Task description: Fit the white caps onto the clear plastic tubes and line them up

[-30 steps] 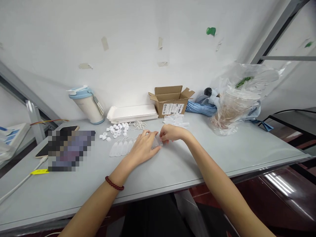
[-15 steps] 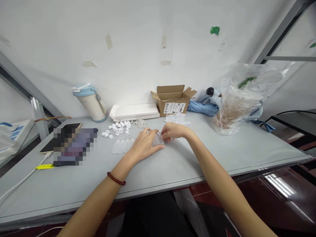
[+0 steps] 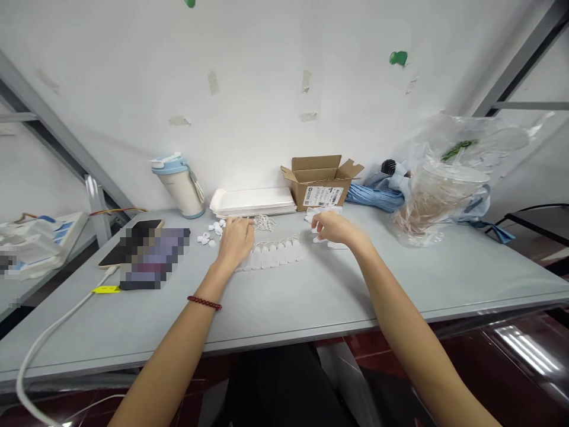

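A row of several small clear plastic bottles (image 3: 275,255) lies on the grey table (image 3: 311,290) between my hands. My left hand (image 3: 235,240) rests just left of the row. Its fingers stretch out toward the scattered white caps (image 3: 212,230) and a bundle of thin white strings (image 3: 265,223), and nothing shows in it. My right hand (image 3: 332,228) is past the row's right end, over a pile of clear plastic pieces (image 3: 320,212) in front of the cardboard box (image 3: 320,181). Its fingers are curled down at the pile; what they pinch, if anything, is hidden.
Along the wall stand a blue-lidded jug (image 3: 181,185), stacked white trays (image 3: 252,201), a folded blue umbrella (image 3: 373,196) and a plastic bag with a drink cup (image 3: 438,190). A phone (image 3: 131,242) and white cable (image 3: 57,323) lie at the left.
Both hands let go of the clear bottle they held together; it now lies in the row. My left hand moved left toward the caps and my right toward the clear pieces. The view shifted left.
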`<state>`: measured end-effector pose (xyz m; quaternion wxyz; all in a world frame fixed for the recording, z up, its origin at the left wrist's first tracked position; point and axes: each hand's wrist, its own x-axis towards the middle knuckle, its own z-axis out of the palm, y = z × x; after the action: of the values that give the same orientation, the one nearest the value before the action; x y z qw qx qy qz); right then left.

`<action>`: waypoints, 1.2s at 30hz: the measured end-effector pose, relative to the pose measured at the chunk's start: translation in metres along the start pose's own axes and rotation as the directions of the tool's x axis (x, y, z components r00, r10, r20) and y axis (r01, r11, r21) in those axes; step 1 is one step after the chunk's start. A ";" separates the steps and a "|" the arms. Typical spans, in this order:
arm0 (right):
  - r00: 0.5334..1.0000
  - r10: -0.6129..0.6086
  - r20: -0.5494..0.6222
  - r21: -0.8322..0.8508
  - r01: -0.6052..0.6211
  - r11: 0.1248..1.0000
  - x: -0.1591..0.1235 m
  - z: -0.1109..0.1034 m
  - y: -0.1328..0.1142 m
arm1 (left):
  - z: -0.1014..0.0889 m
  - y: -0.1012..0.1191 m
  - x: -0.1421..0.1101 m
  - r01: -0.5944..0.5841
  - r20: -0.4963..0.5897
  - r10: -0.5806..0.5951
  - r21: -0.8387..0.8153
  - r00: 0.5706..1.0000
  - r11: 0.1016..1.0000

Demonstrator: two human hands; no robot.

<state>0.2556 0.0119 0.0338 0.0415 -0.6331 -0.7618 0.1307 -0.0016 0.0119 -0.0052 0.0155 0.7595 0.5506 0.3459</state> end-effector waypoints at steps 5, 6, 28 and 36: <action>0.999 0.013 0.053 -0.065 -0.009 0.998 0.001 0.003 -0.004 | 0.005 0.002 0.004 -0.038 0.132 0.038 0.004 0.991 0.999; 0.998 0.012 0.057 -0.070 -0.008 0.997 0.001 0.004 -0.005 | 0.005 0.003 0.005 -0.049 0.164 0.044 0.024 0.986 0.999; 0.847 -0.245 -0.472 0.163 0.357 0.920 0.009 0.019 -0.021 | 0.005 -0.004 0.008 -0.099 0.313 0.039 0.178 0.949 0.979; 0.891 -0.139 -0.433 0.288 0.283 0.915 0.013 0.018 -0.016 | 0.006 -0.004 0.005 -0.126 0.242 0.097 0.110 0.965 0.986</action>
<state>0.2334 0.0195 0.0188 0.3216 -0.5413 -0.7671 0.1228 -0.0004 0.0195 -0.0088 0.0141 0.8246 0.5216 0.2185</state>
